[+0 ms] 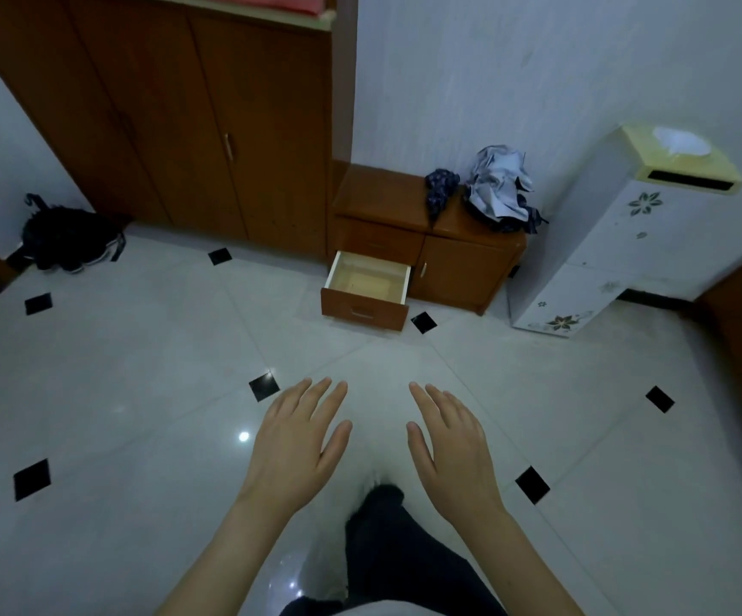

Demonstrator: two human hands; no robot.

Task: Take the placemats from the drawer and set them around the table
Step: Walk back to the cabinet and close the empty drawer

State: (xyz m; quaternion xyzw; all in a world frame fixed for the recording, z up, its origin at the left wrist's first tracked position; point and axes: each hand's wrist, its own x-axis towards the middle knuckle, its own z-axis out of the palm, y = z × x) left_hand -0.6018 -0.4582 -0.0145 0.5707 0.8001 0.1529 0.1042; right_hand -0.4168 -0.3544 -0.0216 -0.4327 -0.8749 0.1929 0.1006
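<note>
placemats: none seen | drawer pulled out, well ahead | left hand, right hand spread, empty | next: drawer to be reached

I am seeing the drawer standing pulled out from the bottom of a low brown cabinet against the wall. Its brown front, with a metal handle, is facing me, and its pale wooden inside is showing, apparently bare.
</note>
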